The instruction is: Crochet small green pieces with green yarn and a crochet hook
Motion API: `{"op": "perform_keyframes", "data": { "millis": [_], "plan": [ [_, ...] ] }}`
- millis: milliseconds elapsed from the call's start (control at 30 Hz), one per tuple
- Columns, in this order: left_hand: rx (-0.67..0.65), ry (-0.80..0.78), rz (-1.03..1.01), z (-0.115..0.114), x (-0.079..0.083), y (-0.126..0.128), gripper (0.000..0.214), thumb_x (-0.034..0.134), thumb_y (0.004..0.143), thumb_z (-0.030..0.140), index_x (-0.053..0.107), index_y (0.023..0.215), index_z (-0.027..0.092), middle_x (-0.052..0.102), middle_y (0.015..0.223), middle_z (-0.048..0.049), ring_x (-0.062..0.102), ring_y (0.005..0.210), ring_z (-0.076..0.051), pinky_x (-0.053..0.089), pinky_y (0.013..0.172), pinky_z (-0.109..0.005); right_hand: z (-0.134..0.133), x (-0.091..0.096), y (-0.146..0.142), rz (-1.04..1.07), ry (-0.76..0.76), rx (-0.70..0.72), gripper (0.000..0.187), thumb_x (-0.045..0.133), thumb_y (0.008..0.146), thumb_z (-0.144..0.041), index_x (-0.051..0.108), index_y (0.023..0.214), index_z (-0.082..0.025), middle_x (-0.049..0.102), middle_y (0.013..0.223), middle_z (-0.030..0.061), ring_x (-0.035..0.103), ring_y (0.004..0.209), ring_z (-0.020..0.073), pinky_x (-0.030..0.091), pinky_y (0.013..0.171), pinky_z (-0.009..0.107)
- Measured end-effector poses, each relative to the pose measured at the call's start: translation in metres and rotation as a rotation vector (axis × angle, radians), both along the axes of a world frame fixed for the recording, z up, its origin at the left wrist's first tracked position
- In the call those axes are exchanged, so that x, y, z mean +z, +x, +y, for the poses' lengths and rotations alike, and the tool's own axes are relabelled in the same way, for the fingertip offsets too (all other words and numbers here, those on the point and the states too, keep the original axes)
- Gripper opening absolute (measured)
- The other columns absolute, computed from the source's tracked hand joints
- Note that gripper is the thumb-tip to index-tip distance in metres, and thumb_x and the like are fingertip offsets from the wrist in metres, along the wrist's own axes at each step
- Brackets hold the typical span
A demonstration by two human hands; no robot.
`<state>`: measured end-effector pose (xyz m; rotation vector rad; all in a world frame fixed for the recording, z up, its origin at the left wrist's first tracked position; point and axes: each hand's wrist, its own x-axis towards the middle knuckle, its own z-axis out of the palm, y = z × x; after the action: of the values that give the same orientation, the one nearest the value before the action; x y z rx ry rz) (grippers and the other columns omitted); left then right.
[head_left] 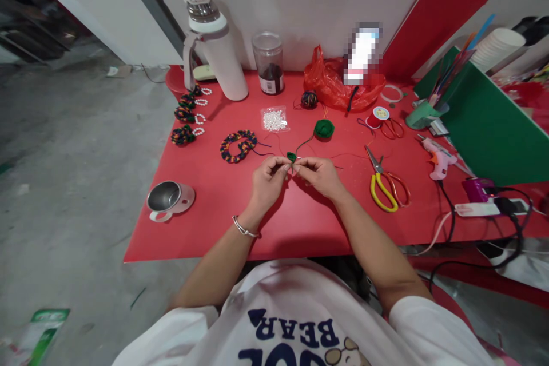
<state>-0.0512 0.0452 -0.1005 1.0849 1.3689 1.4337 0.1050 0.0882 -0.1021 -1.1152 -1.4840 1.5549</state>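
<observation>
Above the red table, my left hand (270, 180) and my right hand (321, 176) meet fingertip to fingertip, both pinched. Between them sits a small green yarn piece (291, 156), its lower part hidden by the fingers. A thin light sliver, perhaps a needle or hook, shows beside it. From the piece a strand runs up to a green yarn ball (324, 129). Left of my hands lies a braided multicoloured yarn loop (237, 147) with loose dark tails. A bag of white beads (275, 119) lies just beyond.
A steel-lined mug (171, 199) stands near the left edge, with beaded yarn bundles (183, 135) further back. Behind are a tall flask (221, 57) and a jar (269, 63). To the right lie yellow-handled scissors (381, 186), a red thread spool (377, 118) and a glue gun (438, 159) with cables.
</observation>
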Motion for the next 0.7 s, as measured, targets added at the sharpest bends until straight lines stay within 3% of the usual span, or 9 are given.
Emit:
{"op": "perform_keyframes", "data": {
  "millis": [133, 267, 367, 467, 600, 700],
  "plan": [
    [-0.009, -0.017, -0.198, 0.002, -0.005, -0.005, 0.023, 0.077, 0.069, 0.02, 0.071, 0.09, 0.018, 0.068, 0.076, -0.001, 0.059, 0.065, -0.012, 0.049, 0.061, -0.024, 0.001, 0.001, 0.0, 0.021, 0.02, -0.032, 0.027, 0.073, 0.078, -0.046, 0.073, 0.08, -0.019, 0.058, 0.057, -0.0045, 0.045, 0.046, 0.008, 0.038, 0.047, 0.023],
    [-0.064, 0.054, -0.36, 0.004, -0.011, -0.008, 0.037, 0.078, 0.061, 0.014, 0.072, 0.096, 0.018, 0.073, 0.083, -0.0028, 0.068, 0.078, -0.013, 0.056, 0.076, -0.026, 0.001, 0.004, 0.001, 0.043, 0.034, -0.045, 0.026, 0.073, 0.078, -0.045, 0.073, 0.079, -0.019, 0.059, 0.059, -0.0042, 0.043, 0.046, 0.0071, 0.038, 0.048, 0.023],
    [-0.102, 0.062, -0.418, 0.004, -0.013, -0.005, 0.041, 0.084, 0.06, 0.014, 0.075, 0.099, 0.019, 0.077, 0.097, -0.0061, 0.073, 0.095, -0.017, 0.057, 0.093, -0.031, 0.002, 0.003, 0.001, 0.036, 0.059, -0.061, 0.025, 0.073, 0.078, -0.044, 0.075, 0.08, -0.019, 0.06, 0.06, -0.0034, 0.045, 0.049, 0.0078, 0.039, 0.049, 0.024],
    [-0.114, 0.018, -0.411, 0.005, -0.011, -0.003, 0.038, 0.09, 0.064, 0.022, 0.077, 0.1, 0.019, 0.079, 0.105, -0.0087, 0.074, 0.104, -0.021, 0.057, 0.1, -0.037, 0.003, 0.002, 0.002, 0.013, 0.085, -0.075, 0.026, 0.072, 0.078, -0.044, 0.076, 0.082, -0.019, 0.062, 0.062, -0.0019, 0.049, 0.054, 0.0098, 0.04, 0.05, 0.024],
    [-0.064, -0.06, -0.385, 0.005, -0.009, -0.003, 0.034, 0.092, 0.066, 0.034, 0.079, 0.092, 0.016, 0.081, 0.096, -0.0103, 0.077, 0.089, -0.021, 0.062, 0.093, -0.039, 0.003, 0.002, 0.003, 0.0, 0.146, -0.078, 0.023, 0.07, 0.081, -0.042, 0.077, 0.084, -0.02, 0.065, 0.066, -0.0002, 0.052, 0.057, 0.0111, 0.041, 0.051, 0.024],
    [-0.037, -0.11, -0.339, 0.003, -0.008, -0.004, 0.036, 0.089, 0.068, 0.04, 0.078, 0.091, 0.014, 0.08, 0.085, -0.0096, 0.077, 0.074, -0.02, 0.066, 0.074, -0.036, 0.001, 0.002, 0.004, -0.026, 0.207, -0.074, 0.021, 0.068, 0.083, -0.038, 0.078, 0.086, -0.02, 0.069, 0.069, 0.0006, 0.054, 0.058, 0.0113, 0.043, 0.052, 0.024]
  ]
}}
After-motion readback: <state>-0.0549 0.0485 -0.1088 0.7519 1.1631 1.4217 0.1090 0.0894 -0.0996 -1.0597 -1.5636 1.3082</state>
